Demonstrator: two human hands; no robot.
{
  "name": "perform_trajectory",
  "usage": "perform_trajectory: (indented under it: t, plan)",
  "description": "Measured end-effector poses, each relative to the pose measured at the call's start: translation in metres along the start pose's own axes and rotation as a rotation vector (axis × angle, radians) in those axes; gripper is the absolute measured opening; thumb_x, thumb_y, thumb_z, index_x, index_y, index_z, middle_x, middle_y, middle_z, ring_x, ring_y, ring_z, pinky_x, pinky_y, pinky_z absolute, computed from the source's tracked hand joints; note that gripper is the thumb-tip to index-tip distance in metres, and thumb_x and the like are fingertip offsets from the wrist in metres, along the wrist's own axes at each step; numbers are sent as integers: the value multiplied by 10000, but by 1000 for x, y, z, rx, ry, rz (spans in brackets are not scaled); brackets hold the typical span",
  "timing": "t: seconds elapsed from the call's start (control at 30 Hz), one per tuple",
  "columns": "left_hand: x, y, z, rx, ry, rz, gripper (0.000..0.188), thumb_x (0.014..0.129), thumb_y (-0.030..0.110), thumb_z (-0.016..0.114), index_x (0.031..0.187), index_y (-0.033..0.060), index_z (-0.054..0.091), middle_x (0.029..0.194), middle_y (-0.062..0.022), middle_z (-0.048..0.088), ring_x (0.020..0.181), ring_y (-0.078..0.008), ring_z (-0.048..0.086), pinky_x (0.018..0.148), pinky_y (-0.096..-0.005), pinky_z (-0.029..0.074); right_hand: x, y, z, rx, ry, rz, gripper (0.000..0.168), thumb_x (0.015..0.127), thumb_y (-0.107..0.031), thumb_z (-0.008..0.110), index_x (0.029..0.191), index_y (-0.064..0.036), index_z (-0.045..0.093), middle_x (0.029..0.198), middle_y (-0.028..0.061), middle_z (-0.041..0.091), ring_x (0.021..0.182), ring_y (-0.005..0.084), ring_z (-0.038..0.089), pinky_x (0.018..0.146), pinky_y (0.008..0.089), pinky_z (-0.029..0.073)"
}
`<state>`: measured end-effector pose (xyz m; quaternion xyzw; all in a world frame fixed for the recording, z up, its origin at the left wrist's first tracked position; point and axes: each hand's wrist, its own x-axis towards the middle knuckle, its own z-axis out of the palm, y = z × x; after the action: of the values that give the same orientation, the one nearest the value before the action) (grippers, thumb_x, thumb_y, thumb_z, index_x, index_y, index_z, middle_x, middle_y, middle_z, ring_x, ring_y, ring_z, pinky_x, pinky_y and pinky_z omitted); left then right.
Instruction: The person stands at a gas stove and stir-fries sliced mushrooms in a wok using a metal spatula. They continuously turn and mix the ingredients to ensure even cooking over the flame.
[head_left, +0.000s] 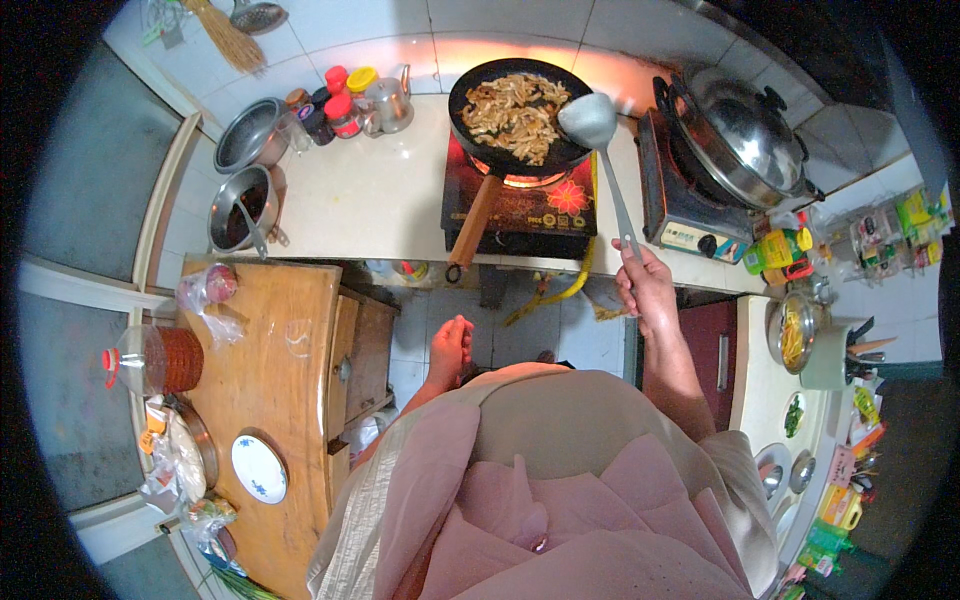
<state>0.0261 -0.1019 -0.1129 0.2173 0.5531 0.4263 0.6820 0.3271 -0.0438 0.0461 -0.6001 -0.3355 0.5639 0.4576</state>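
Observation:
My right hand (646, 285) grips the long handle of a metal wok turner (587, 124). The turner's broad head is over the right rim of a black frying pan (491, 154); whether it touches the pan cannot be told. Browned strips of food (517, 112), perhaps meat, are spread across the pan. It sits on a lit gas burner, with flame glowing around its base, on a black stove (517, 214). Its wooden handle (478, 225) points towards me. My left hand (450, 350) hangs near my waist, fingers curled together, with nothing visible in it.
A large lidded steel pot (739, 142) stands on a second stove to the right. Seasoning jars (343, 112) and a small metal kettle (390, 105) line the back left. A metal pot (244, 208) holds dark liquid. A yellow hose (577, 277) hangs below the counter.

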Motion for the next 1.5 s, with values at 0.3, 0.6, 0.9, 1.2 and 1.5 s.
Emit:
perform_trajectory:
  t: [0.3,0.6,0.9,1.2,1.5]
  plan:
    - [6,95,39,-123,45,187,455,963,486,406,1205,123,534,912,3,552,812,-100,564,675,-249,473,28,-83,-46,-776,-150,-325,268,921,-145,540,1164,-63,617,682,2,561,600,84,511,560,241,419]
    - [13,131,66,-155,-9,139,469,952,462,451,1293,141,473,1079,-28,582,865,-114,594,711,-264,509,57,-113,-52,-953,-75,-598,280,880,-140,566,1133,-34,621,798,133,662,721,176,608,689,311,477]
    - [21,125,64,-134,-117,216,410,973,339,472,1314,112,466,1071,-47,617,688,-81,564,594,-222,504,63,-182,-40,-1171,-292,-200,225,878,-163,587,1080,-114,673,586,-4,550,502,80,475,483,278,422]
    - [26,123,63,-165,-127,207,405,982,307,459,1329,99,448,1070,-48,617,643,-65,547,553,-207,499,84,-236,-25,-1351,-460,-325,211,895,-114,575,1075,-91,684,532,-66,436,436,26,380,398,211,315]
    - [16,129,72,-181,-66,195,360,974,324,477,1252,101,518,1061,-40,629,630,-65,497,528,-201,442,92,-207,-23,-1572,-19,-696,226,867,-239,567,1012,-123,695,923,178,664,856,346,639,772,423,500]
